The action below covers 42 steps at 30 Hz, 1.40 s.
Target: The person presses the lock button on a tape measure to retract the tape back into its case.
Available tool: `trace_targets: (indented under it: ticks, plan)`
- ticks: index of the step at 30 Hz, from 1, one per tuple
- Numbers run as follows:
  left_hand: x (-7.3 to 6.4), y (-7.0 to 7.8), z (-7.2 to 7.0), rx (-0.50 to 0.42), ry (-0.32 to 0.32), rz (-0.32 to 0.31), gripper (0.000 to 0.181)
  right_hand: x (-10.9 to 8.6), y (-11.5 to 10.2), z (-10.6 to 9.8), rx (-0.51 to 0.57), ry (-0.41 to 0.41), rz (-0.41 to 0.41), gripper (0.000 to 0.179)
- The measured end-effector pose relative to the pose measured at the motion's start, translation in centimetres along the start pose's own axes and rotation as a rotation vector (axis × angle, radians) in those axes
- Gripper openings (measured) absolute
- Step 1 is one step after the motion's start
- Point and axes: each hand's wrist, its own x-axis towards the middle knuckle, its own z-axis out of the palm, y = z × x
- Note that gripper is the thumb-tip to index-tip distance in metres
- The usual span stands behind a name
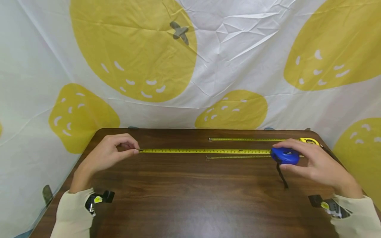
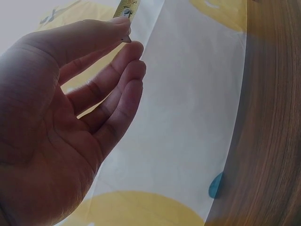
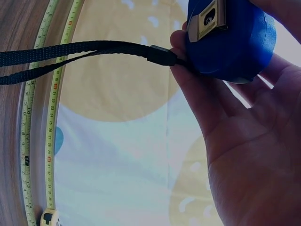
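Observation:
A blue tape measure [image 1: 285, 156] with a black wrist strap [image 3: 113, 47] is gripped by my right hand [image 1: 318, 163] between thumb and fingers. Its yellow blade [image 1: 205, 151] is drawn out leftward in a straight line above the table. At the far end, my left hand [image 1: 110, 153] pinches the blade's end hook [image 2: 126, 13] between thumb and index finger. The left wrist view shows the other fingers loosely bent, apart from the blade. Part of the blue case is hidden behind the right fingers in the head view.
Behind the held blade, a yellow tape measure [image 1: 309, 141] lies with its blade [image 1: 244, 139] extended on the brown table [image 1: 190, 198]. Another extended blade [image 1: 238, 157] lies nearer; its case is hidden by the right hand. A fruit-patterned cloth [image 1: 166, 115] hangs behind the table.

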Motion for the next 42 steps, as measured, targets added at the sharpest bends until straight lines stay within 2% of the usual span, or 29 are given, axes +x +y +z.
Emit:
trace_targets:
  ticks: [12,24,29,42]
  plan:
    - [0.3,0.2,0.2,-0.002,-0.013,0.000,0.020,0.3,0.1,0.4,0.015,0.012,-0.045,0.080]
    - [0.4,0.3,0.6,-0.034,-0.022,0.033,0.021,1.0,0.0,1.0,-0.028,0.032,-0.092,0.078]
    - [0.6,0.2,0.9,-0.041,-0.026,0.045,0.021,1.2,0.0,1.5,-0.004,0.029,-0.107,0.078]
    - [0.9,0.2,1.6,-0.038,-0.040,0.049,0.020,1.5,-0.4,2.5,0.006,0.011,-0.100,0.076]
